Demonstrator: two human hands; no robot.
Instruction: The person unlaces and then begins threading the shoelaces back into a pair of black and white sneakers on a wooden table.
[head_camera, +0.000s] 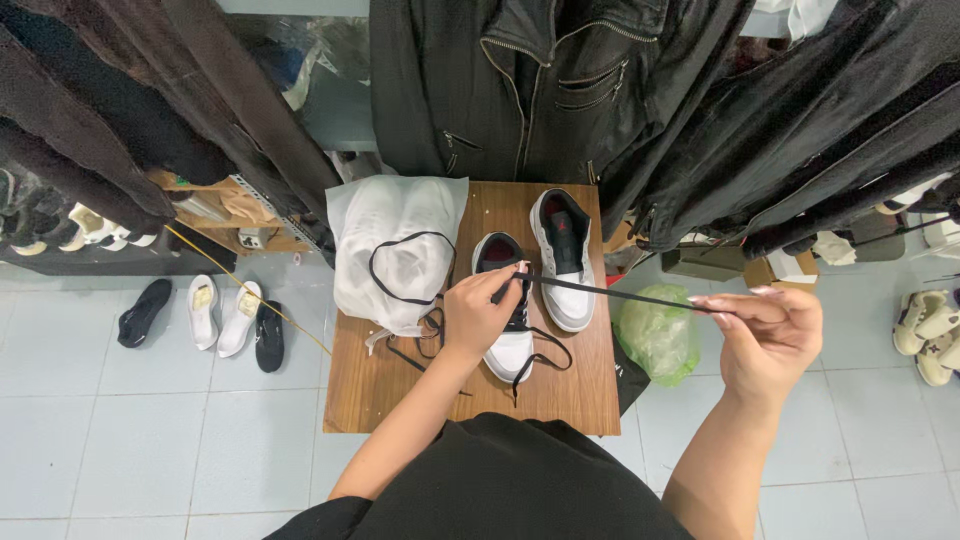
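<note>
Two white sneakers with black trim stand on a small wooden table (560, 385). My left hand (480, 310) rests on the nearer sneaker (508, 350) and pinches its black shoelace (620, 293) near the collar. My right hand (765, 335) is out to the right of the table, holding the lace's other end; the lace is stretched taut between both hands. The second sneaker (565, 260) stands just behind and to the right, touched by neither hand. A loose part of the lace trails over the table in front of the near sneaker.
A white cloth bag (395, 250) with a black cord lies on the table's left half. A green plastic bag (658, 335) sits on the tiled floor to the right. Dark jackets (560, 90) hang above. Several shoes and insoles (215, 315) lie on the floor at left, more shoes at right.
</note>
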